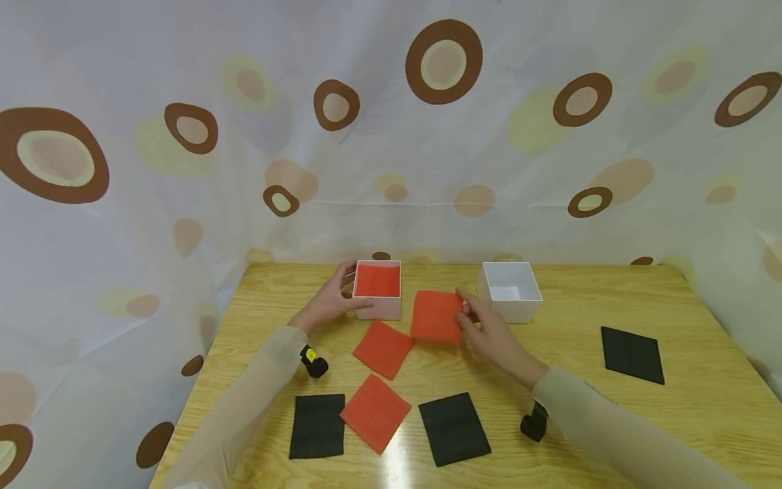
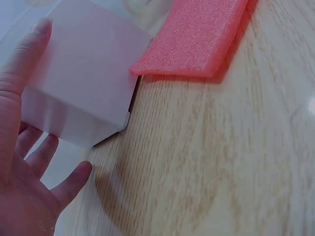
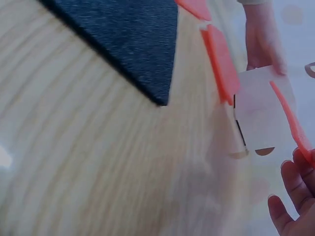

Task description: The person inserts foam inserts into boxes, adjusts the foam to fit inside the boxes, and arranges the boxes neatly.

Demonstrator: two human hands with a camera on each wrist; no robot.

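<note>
My left hand (image 1: 332, 297) holds the left white box (image 1: 379, 309) at its left side. Its thumb lies across the front, as the left wrist view also shows. Red foam (image 1: 377, 280) shows inside that box. Between the two boxes my right hand (image 1: 489, 333) pinches a red foam square (image 1: 436, 316) by its right edge, above the table. In the right wrist view this square appears nearly edge-on at the fingertips. Below it lie two more red squares, the upper one (image 1: 383, 348) near the left box and the lower one (image 1: 375, 413) closer to me.
The right white box (image 1: 512, 309) stands open-topped behind my right hand. Black squares lie on the wooden table (image 1: 580, 292): one at front left (image 1: 317, 426), one at front middle (image 1: 455, 428), one at far right (image 1: 632, 354). A patterned curtain (image 1: 379, 156) hangs behind.
</note>
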